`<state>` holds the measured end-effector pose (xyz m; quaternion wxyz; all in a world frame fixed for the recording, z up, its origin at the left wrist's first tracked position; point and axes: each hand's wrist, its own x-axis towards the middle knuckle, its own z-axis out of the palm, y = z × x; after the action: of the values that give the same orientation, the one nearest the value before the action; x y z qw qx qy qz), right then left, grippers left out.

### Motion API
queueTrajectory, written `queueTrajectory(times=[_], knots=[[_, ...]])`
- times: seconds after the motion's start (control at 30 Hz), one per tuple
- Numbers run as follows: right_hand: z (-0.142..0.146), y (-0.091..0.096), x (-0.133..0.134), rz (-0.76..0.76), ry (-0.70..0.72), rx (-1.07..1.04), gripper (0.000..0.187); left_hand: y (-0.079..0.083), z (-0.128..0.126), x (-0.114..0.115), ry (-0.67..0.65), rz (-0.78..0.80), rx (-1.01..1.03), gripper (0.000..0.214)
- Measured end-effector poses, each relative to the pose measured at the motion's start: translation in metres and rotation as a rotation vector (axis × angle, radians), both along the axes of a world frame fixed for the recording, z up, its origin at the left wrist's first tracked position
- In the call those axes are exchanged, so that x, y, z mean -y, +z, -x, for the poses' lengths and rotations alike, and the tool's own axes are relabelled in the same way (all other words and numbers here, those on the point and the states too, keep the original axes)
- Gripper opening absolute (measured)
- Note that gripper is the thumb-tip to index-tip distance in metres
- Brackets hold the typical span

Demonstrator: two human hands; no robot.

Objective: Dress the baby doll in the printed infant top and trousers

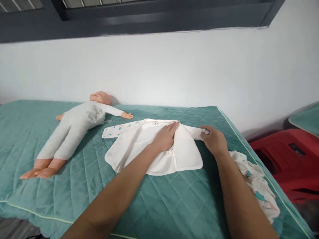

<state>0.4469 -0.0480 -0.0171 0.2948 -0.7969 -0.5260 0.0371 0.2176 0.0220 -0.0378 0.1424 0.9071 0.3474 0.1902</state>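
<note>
A white baby jacket point(189, 154) lies spread open on a green quilted bed cover, its plain inside facing up and its patterned sleeves stretched out to both sides. My left hand point(164, 136) lies flat on the jacket near the collar, fingers extended together toward the right front panel. At the end of the right sleeve, my right hand point(213, 139) pinches the cuff between thumb and fingers. To the left a baby doll point(81, 116) in a white cloth body rests on its back, head toward the wall and one arm reaching toward the left sleeve.
Crumpled white printed baby clothing point(259, 186) lies beside my right forearm, near the right edge of the quilted cover point(169, 202). Past that edge stands a red plastic object point(286, 156). A white wall point(154, 69) with a dark window frame point(154, 18) runs behind the bed.
</note>
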Motion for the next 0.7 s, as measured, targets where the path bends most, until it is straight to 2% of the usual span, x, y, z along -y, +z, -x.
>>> queueTrajectory(times=[0.07,0.13,0.2,0.27,0.37,0.47,0.6,0.7], knots=[[0.001,0.001,-0.001,-0.141,-0.066,-0.031,0.040,0.003,0.002,0.002,0.048,0.011,0.053,0.059],[0.004,0.000,-0.002,-0.246,-0.083,-0.016,0.040,0.007,0.004,0.005,0.132,0.026,0.074,0.043],[0.011,-0.001,-0.002,-0.290,-0.047,0.021,0.038,0.009,0.005,0.007,0.174,0.030,0.073,0.028],[0.018,-0.001,-0.002,-0.312,0.014,0.059,0.034,0.010,0.006,0.006,0.130,0.029,0.075,0.024],[0.029,0.000,-0.001,-0.293,0.111,0.048,0.028,0.009,0.007,0.004,-0.018,0.044,0.117,0.028],[0.034,-0.004,-0.003,-0.203,0.160,-0.023,0.026,0.007,0.006,0.004,-0.120,0.049,0.157,0.031],[0.032,-0.012,-0.008,-0.127,0.149,-0.056,0.028,0.006,0.002,0.008,-0.147,0.064,0.216,0.035],[0.028,-0.015,-0.010,-0.165,0.124,-0.070,0.028,0.007,0.001,0.009,-0.140,0.069,0.252,0.033]])
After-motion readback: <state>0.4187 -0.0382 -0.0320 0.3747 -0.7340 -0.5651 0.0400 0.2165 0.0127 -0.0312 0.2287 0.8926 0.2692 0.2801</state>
